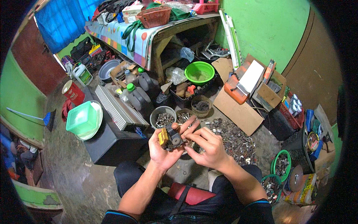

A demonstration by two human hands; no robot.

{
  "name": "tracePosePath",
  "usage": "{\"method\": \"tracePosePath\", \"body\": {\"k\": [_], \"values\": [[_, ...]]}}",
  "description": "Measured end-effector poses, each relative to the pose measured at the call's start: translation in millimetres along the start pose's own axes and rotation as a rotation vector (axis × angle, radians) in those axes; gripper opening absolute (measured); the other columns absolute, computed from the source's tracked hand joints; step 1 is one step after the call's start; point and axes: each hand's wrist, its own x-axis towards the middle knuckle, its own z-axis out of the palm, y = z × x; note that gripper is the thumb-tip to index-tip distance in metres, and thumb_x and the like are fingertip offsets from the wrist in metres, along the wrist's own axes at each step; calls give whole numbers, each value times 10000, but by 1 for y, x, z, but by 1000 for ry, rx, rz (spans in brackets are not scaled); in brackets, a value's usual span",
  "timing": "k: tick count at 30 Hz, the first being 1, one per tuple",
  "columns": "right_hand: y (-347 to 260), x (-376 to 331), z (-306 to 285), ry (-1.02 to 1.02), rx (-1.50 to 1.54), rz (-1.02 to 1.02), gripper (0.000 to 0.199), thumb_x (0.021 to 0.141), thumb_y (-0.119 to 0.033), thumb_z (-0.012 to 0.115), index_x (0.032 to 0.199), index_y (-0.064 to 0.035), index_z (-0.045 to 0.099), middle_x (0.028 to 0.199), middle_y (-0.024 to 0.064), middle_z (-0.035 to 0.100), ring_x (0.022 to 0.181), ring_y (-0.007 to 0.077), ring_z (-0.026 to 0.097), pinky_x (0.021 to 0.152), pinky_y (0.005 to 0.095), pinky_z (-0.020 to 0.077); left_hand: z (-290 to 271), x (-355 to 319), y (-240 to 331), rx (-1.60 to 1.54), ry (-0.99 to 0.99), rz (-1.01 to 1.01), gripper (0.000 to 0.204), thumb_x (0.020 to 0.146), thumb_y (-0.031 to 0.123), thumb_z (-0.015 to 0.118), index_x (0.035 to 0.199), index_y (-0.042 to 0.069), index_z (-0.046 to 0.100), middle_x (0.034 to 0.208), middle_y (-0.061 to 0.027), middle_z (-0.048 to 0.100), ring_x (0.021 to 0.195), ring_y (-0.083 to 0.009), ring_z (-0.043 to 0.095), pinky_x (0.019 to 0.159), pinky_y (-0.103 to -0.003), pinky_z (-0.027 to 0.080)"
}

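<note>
Left hand (163,149) fingers clasping small dark-and-yellow part (169,138), right hand (209,146) fingertips pinching its right side

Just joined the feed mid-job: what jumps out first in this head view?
At centre, the left hand and the right hand both grip a small dark metal part with a yellow block. Beyond them on the floor lies a heap of grey metal scrap pieces, and farther back under the table sits a bright green plastic basin.
</note>
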Motion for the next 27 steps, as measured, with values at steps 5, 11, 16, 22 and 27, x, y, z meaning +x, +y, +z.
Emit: {"method": "tracePosePath", "body": {"k": [5, 11, 16, 22, 27], "values": [[4, -2, 5, -4, 18, 3, 256, 677, -20, 767, 919, -22, 685, 816, 98, 626, 711, 251, 618, 606, 325, 500, -3, 1, 0, -26, 35, 36, 389, 869, 337, 396, 998, 20, 582, 1496, -255, 330, 1427, -385, 258, 1157, -490, 254], [14, 0, 2, -16, 35, 62, 231, 690, -35, 770, 901, -24, 676, 864, 109, 646, 764, 280, 638, 674, 347, 516, -18, 2, 20, -28, 266, 354, 342, 849, 284, 431, 983, 4, 574, 1231, -230, 565, 1226, -381, 499, 1036, -537, 398], [31, -4, 17, -76, 32, 64, 212, 705, -46, 752, 897, -29, 666, 912, 121, 678, 813, 274, 671, 711, 345, 542, -30, -9, 57, -45, 564, 590, 340, 866, 266, 434, 999, -17, 568, 954, -156, 600, 863, -289, 560, 799, -422, 506], [50, -7, 43, -202, 39, 84, 211, 694, -11, 736, 885, -24, 648, 871, 122, 673, 795, 261, 671, 685, 343, 538, -24, -20, 72, -78, 481, 584, 351, 861, 255, 435, 1030, -21, 570, 941, -148, 595, 850, -274, 546, 788, -407, 494], [47, 5, 59, -144, 160, 32, 201, 672, 10, 719, 844, -20, 620, 851, 125, 646, 828, 301, 652, 721, 355, 533, -19, -28, 78, -71, 471, 560, 363, 860, 258, 439, 1055, -17, 573, 953, -134, 590, 850, -256, 534, 790, -396, 475]]}}
